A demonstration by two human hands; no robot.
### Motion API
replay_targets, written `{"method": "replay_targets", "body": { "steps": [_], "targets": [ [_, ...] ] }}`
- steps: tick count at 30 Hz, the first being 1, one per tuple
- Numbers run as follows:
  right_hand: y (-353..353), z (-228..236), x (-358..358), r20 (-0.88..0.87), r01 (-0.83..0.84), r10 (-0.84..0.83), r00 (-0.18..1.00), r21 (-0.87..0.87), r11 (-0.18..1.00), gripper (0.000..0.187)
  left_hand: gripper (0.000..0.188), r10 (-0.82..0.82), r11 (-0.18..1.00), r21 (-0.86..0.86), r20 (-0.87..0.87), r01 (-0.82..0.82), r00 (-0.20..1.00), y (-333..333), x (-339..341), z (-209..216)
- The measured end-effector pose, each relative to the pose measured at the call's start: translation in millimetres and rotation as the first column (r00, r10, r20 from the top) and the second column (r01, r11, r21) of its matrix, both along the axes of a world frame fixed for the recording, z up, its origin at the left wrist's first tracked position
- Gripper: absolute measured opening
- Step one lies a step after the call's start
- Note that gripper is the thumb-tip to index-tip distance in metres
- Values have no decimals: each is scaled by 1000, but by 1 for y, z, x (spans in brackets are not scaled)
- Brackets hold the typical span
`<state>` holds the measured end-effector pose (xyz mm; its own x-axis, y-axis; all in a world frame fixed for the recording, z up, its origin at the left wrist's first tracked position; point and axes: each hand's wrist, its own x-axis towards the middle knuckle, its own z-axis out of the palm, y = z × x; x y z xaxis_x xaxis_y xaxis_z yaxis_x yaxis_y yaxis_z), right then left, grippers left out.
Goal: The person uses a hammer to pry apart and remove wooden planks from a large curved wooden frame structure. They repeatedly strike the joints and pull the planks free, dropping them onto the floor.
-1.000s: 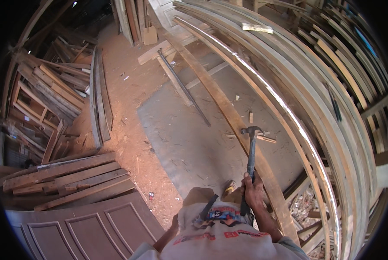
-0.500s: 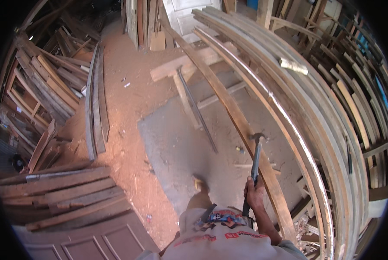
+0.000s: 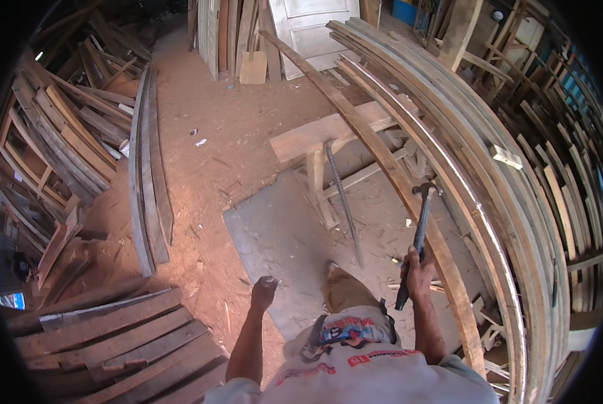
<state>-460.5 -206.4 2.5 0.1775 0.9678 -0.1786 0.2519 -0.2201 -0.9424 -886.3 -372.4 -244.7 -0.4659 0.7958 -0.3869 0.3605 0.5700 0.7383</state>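
Observation:
My right hand (image 3: 419, 274) is closed round the dark handle of a claw hammer (image 3: 420, 232). The hammer's head points away from me, close over a long brown plank (image 3: 375, 141) that runs from the far wall toward my right side. Out to the left, my left hand (image 3: 264, 291) is held over a grey sheet (image 3: 254, 225) on the floor. Its fingers are curled closed, and what they hold, if anything, is too small to make out. Beyond the sheet, a wooden sawhorse (image 3: 301, 140) supports the plank, with a ribbed metal bar (image 3: 342, 195) leaning on it.
On the right lies a large stack of long boards (image 3: 510, 222), with a small pale wood block (image 3: 507, 157) on top. More boards (image 3: 113, 337) are piled at the lower left, and others (image 3: 151, 168) lie along the dirt floor. A white panelled door (image 3: 315, 27) stands at the back.
My left hand has come into view at the lower left. The view has shifted, and my right hand still grips the hammer by the plank.

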Motion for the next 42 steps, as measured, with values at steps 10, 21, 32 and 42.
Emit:
{"method": "replay_targets", "body": {
  "steps": [10, 21, 32, 42],
  "targets": [
    [182, -43, -140, -112, 138, -142, 983, -42, 989, 30, 54, 128, 956, -272, 31, -115, 991, 25, -157, -72],
    [344, -34, -311, -77, 112, -114, 990, -35, 993, 34, 33, 216, 921, -360, 153, -149, 964, 5, -258, -64],
    [467, -64, -446, -160, 443, -447, 880, -64, 894, 32, 21, 252, 967, -64, 410, -248, 877, 286, -540, -100],
    [518, -111, -515, -308, 667, -692, 653, -199, 718, 28, 40, -49, 995, -87, -73, 42, 996, 599, -729, -98]
  ]
}}
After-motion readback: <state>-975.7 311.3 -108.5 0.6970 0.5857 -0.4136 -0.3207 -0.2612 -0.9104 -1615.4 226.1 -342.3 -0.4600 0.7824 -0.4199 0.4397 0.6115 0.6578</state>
